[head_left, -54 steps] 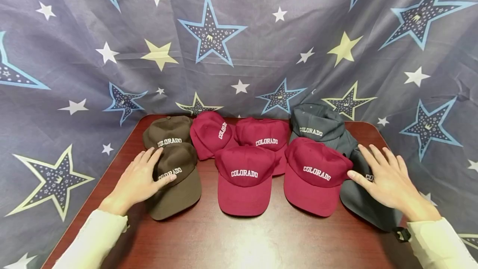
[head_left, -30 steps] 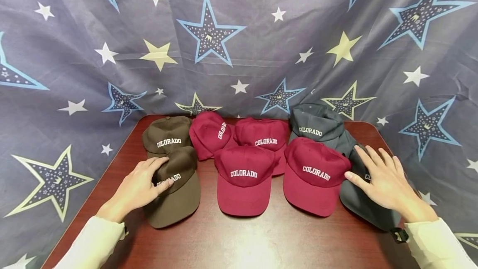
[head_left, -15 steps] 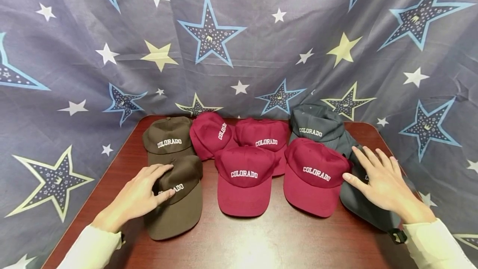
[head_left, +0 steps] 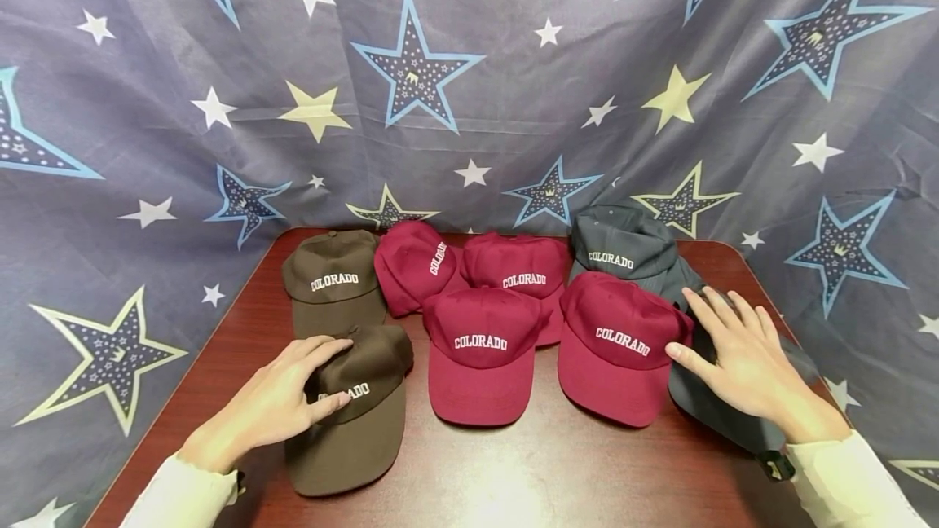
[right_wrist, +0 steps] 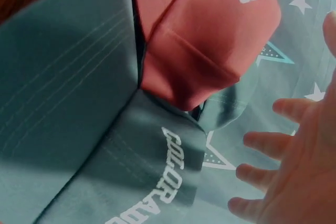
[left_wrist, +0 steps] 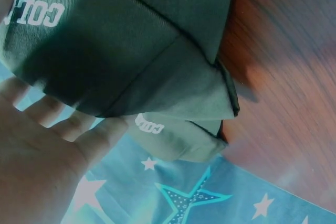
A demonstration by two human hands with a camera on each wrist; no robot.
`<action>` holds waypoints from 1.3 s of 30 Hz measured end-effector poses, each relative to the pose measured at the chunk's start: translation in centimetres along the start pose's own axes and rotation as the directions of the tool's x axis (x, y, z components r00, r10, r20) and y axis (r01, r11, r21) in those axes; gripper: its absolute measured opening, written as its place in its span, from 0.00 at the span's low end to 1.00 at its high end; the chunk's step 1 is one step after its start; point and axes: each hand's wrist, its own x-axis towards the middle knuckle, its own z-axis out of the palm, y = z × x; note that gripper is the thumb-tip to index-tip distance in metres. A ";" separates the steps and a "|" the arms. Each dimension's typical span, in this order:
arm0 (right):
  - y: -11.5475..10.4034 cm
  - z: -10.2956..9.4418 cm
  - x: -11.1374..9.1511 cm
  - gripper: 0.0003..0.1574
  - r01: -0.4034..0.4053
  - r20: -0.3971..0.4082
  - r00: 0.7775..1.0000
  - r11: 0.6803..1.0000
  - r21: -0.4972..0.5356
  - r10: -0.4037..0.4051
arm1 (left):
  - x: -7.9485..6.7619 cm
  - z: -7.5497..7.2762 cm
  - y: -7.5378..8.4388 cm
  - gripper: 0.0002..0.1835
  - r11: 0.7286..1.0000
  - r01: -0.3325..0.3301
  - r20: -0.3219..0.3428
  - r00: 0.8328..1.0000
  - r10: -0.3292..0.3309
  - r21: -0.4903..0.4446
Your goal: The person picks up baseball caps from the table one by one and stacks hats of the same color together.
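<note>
My left hand [head_left: 267, 402] grips the crown of the front brown baseball cap [head_left: 348, 455], its thumb across the COLORADO lettering. In the left wrist view the fingers [left_wrist: 71, 127] pass behind that crown. At the right, my right hand [head_left: 759, 365] hovers with spread fingers over the front dark grey cap [head_left: 719, 406] and partly covers it. The right wrist view has that hand [right_wrist: 304, 166] apart from the grey cap's crown, nothing in its grasp. Beside it sits a crimson cap [head_left: 612, 381], close to the right thumb.
Behind the held cap stands another brown cap [head_left: 333, 267]. Crimson caps fill the middle, one in front [head_left: 480, 398], one tilted [head_left: 407, 267] and one behind [head_left: 506, 255]. A second grey cap [head_left: 619, 231] is at the back right. A starred cloth [head_left: 484, 15] hangs beyond the table [head_left: 425, 479].
My left hand has drawn the front brown cap toward me and slightly right, uncovering more of the brown cap behind. The right hand has drifted slightly left.
</note>
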 end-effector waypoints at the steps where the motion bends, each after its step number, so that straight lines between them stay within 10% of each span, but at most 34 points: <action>1: -0.1 0.0 0.0 0.57 0.003 0.000 1.000 1.000 0.001 -0.003 | -0.1 0.0 0.1 0.37 1.000 -0.003 0.000 1.000 0.003 0.001; 39: -5.9 1.0 0.4 0.56 0.138 -0.036 0.990 0.989 0.062 -0.135 | -1.2 0.1 2.3 0.43 0.994 -0.107 0.085 0.991 0.106 0.008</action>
